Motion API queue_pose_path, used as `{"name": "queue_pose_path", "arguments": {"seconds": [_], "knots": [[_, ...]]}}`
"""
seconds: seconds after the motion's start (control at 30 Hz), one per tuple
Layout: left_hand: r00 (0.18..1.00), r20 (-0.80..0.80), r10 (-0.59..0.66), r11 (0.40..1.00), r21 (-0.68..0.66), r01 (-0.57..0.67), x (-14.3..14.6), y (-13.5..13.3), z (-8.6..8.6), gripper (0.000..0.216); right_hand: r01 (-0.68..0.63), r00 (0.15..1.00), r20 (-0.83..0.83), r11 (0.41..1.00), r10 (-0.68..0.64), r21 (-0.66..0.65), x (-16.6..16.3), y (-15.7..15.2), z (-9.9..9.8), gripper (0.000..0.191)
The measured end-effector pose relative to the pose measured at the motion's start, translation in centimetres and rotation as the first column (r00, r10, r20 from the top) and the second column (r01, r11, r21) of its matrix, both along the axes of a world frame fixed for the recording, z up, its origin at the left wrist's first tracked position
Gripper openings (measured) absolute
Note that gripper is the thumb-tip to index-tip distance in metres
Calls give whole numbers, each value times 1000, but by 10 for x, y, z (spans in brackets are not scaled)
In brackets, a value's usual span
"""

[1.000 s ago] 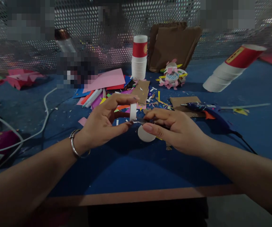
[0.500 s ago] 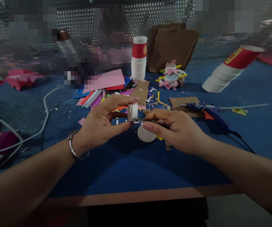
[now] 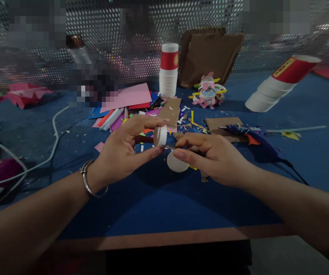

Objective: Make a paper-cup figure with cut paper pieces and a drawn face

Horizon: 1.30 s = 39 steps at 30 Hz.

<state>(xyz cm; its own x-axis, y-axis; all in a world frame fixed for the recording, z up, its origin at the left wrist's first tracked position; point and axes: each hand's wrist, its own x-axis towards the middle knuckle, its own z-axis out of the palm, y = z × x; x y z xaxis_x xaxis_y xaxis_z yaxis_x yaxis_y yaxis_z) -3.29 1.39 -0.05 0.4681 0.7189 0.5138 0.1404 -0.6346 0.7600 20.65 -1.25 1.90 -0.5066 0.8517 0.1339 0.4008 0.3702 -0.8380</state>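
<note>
My left hand (image 3: 121,147) holds a short white paper-cup base (image 3: 160,135) on edge between thumb and fingertips, its brownish round face turned left. In my right hand (image 3: 210,156), thumb and index finger pinch a thin pointed metal blade (image 3: 170,147). Its tip meets the lower edge of the cup base, close to my left thumb. The rest of the tool is hidden inside my fingers, so its kind is unclear. Just beneath, a white paper disc (image 3: 177,163) lies on the blue table (image 3: 164,206).
A blue glue gun (image 3: 250,133) rests on cardboard at right. Stacked paper cups (image 3: 168,70) stand behind; another stack (image 3: 281,84) leans at right. A decorated cup craft (image 3: 208,91), paper scraps, pens, coloured sheets (image 3: 130,97) and a white cable (image 3: 54,130) lie around.
Both hands stay almost in place. The blade's tip has shifted slightly along the lower edge of the cup base, and my left thumb reaches a little further right.
</note>
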Motion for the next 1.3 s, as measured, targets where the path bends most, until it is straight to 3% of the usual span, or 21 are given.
{"name": "queue_pose_path", "arguments": {"seconds": [0.43,0.6,0.8,1.3], "knots": [[999,48,-4,1000,-31,5,-1,1,1,47,43,998,-48,995,-48,-95,3,1,1,37],[997,68,-41,999,-31,43,3,0,1,56,57,998,-38,998,-58,-33,4,2,4,39],[997,60,-40,999,-28,42,4,-1,-1,56,33,997,-70,990,-43,-138,3,2,4,44],[1000,-11,-20,1000,16,21,2,-4,0,52,8,997,-73,997,-14,-81,4,3,5,47]]}}
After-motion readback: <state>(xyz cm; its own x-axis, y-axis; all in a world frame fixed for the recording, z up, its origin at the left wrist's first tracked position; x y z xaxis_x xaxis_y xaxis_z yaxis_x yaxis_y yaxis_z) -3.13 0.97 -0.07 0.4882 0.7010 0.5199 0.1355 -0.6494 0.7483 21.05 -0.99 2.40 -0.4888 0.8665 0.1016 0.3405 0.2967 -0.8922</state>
